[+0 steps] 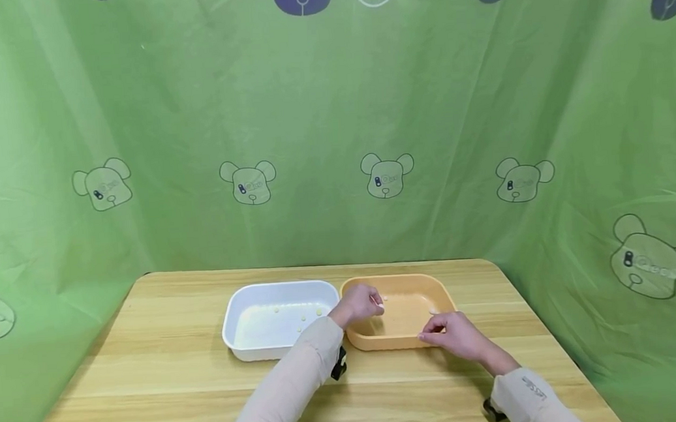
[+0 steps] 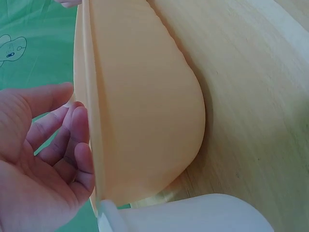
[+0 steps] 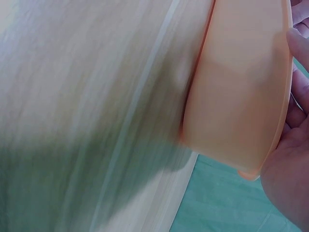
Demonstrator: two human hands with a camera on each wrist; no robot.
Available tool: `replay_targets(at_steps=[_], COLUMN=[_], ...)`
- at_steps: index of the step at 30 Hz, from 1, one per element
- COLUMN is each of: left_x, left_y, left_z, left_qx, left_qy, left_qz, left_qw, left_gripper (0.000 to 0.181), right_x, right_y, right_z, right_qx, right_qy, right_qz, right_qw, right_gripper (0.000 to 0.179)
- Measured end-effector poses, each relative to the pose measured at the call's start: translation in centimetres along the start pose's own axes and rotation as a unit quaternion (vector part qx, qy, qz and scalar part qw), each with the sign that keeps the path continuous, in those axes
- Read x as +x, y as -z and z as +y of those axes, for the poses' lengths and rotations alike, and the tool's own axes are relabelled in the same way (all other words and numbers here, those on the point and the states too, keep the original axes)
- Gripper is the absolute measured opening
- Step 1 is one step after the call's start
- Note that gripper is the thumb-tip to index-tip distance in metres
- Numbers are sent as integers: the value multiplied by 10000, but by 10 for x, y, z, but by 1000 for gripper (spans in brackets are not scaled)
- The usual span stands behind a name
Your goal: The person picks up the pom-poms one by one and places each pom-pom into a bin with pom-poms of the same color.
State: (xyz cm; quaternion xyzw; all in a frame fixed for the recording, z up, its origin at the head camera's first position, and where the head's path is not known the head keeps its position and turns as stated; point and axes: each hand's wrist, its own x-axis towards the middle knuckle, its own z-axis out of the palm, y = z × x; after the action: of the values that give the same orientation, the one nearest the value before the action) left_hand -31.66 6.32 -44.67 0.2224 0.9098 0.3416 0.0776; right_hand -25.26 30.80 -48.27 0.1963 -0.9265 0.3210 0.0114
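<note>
Over the left part of an orange bin (image 1: 403,342), my left hand (image 1: 357,303) pinches a small white piece (image 2: 72,100) between thumb and fingers. What kind of piece it is, I cannot tell. At the bin's near right corner, my right hand (image 1: 457,337) grips the rim, its thumb (image 3: 299,46) on the outer wall and the other fingers on the inner side. Small pale pieces (image 1: 385,298) lie inside this bin, one of them near the right hand. The left wrist view has the left hand beside the bin's rim.
A white bin (image 1: 254,355) stands against the orange one on its left, with several small yellowish pieces (image 1: 319,312) on its floor. My left forearm (image 1: 291,378) crosses its near right corner. Both bins rest on a wooden table (image 1: 149,368), with a green curtain (image 1: 316,238) behind.
</note>
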Motion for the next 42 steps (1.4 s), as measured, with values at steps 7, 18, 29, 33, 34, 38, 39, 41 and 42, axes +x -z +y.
replay_targets(at_steps=[7, 18, 29, 33, 34, 38, 39, 41, 42], left_x=[-1, -8, -49, -72, -77, -98, -103, -111, -115], left_y=[1, 9, 34, 45, 48, 58, 60, 64, 66], left_z=[-1, -5, -17, -24, -27, -40, -44, -51, -55], left_qx=[-63, -237, -309, -462, -492, -528, -503, -436, -397], left_qy=[-18, -99, -473, -550, -604, -657, -670, -630, -620], left_qz=[117, 227, 156, 115, 125, 218, 250, 286, 307], left_qw=[9999, 9994, 9983, 9973, 9969, 9962, 9962, 9967, 9968], left_gripper=[6, 7, 4, 4, 4, 4, 4, 5, 5], right_x=[0, -2, -1, -1, -1, 0, 0, 0, 0], right_y=[0, -2, 3, 4, 4, 5, 5, 5, 4], right_z=[0, -1, 2, 0, -1, -4, -5, -5, -4], right_qx=[0, -38, -220, -174, -159, -55, -56, -44, -52], right_qy=[48, 65, 187, 45, 20, 28, 25, 12, 9], right_qz=[10, 0, 67, 6, 3, 38, 60, 109, 129], right_qw=[10000, 10000, 9996, 9998, 9999, 10000, 10000, 9999, 9999], right_gripper=[14, 14, 12, 13, 13, 12, 12, 11, 11])
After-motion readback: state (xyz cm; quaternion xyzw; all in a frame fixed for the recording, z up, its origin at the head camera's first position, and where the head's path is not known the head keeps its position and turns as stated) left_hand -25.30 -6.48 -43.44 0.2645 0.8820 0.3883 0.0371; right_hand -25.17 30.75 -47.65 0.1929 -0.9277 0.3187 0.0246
